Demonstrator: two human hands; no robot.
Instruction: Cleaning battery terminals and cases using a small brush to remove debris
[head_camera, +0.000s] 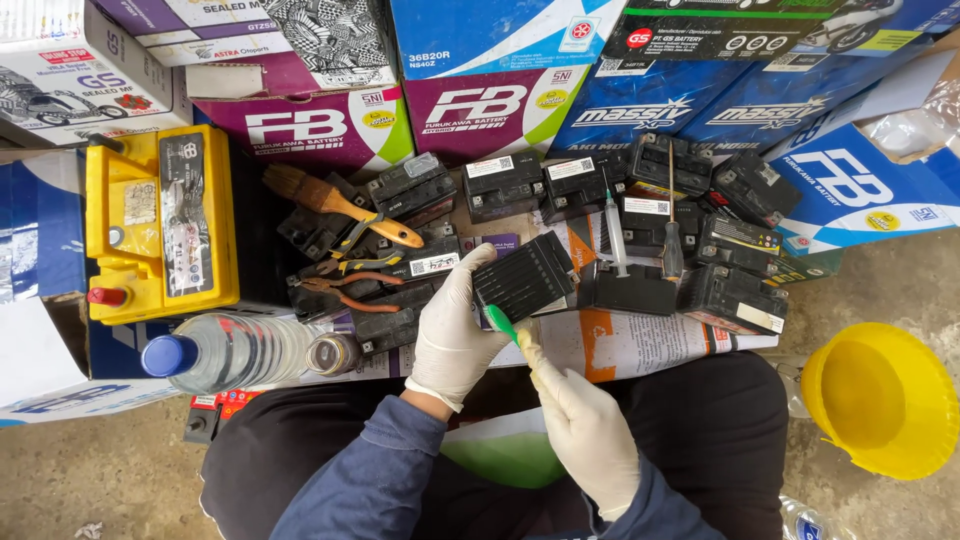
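Observation:
My left hand (453, 330), in a white glove, grips a small black battery (525, 278) and tilts it up off the pile. My right hand (585, 430), also gloved, holds a tool with a green and yellow handle (510, 330) whose tip meets the lower left edge of that battery. Both hands work over my lap, just in front of a spread of several small black batteries (630, 215) lying on printed paper.
A yellow battery (160, 225) sits at left, a clear bottle with a blue cap (225, 352) before it. A paintbrush (335, 203), pliers (345, 288), a screwdriver (671, 240) and a syringe (614, 232) lie among the batteries. Cardboard boxes (480, 105) line the back. A yellow bowl (880, 398) stands right.

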